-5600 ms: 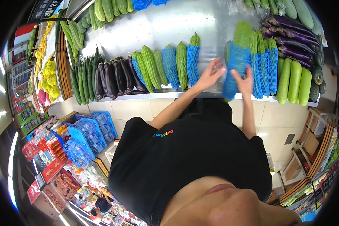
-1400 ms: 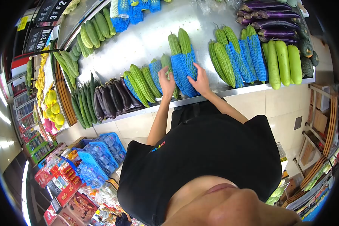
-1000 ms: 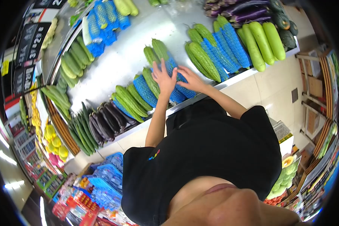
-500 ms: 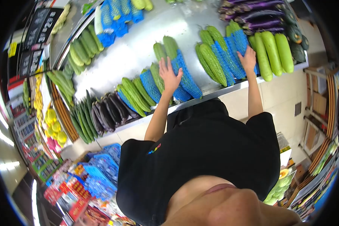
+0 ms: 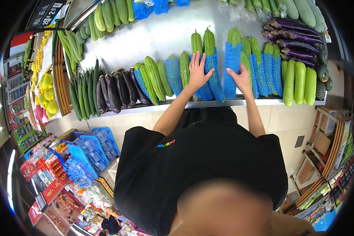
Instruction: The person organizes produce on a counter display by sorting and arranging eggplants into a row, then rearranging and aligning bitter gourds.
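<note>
On the metal display counter, bitter melons in blue foam net sleeves stand in a row along the front edge. My left hand lies with fingers spread over a pair of them, touching the netted bitter melon at its right. My right hand grips another netted bitter melon, its thumb across the blue sleeve and its other fingers partly hidden. This one stands slightly blurred between the left pair and a group of netted bitter melons on the right.
Dark eggplants, cucumbers and bare bitter melons lie to the left. Pale green gourds and purple eggplants are at right. Blue crates of bottles stand on the floor behind left.
My right hand has taken hold of a netted bitter melon and brought it left, away from the right group. My left hand stays on its pair. The view has shifted.
</note>
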`<state>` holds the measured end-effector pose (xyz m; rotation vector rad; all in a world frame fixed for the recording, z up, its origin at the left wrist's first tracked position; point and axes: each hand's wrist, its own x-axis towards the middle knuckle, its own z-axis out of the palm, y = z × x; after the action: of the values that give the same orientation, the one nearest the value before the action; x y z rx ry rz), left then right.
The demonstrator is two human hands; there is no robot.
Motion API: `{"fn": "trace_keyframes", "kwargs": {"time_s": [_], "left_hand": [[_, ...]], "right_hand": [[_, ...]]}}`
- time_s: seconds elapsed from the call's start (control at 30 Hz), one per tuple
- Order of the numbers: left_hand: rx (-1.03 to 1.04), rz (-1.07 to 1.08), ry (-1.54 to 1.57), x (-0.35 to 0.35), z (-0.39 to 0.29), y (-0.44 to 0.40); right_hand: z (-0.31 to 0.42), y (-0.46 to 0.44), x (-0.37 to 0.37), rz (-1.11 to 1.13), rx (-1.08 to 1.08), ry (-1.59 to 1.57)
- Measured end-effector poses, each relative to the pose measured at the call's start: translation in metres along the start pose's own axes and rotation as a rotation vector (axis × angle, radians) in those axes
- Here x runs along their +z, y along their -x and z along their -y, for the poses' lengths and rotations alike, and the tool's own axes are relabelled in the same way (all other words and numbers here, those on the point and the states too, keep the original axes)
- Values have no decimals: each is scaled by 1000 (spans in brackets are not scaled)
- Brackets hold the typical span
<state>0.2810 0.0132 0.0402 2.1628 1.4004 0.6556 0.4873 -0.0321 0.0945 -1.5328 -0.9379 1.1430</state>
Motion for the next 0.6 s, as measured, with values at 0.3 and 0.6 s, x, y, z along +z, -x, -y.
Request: {"fn": "trace_keyframes", "kwargs": {"time_s": [0.3, 0.6], "left_hand": [[-200, -43, 597, -71, 27, 60], [-685, 11, 1330, -85, 66, 81]], "right_hand": [[-16, 19, 131, -74, 214, -164], [2, 30, 163, 125, -197, 285]]}}
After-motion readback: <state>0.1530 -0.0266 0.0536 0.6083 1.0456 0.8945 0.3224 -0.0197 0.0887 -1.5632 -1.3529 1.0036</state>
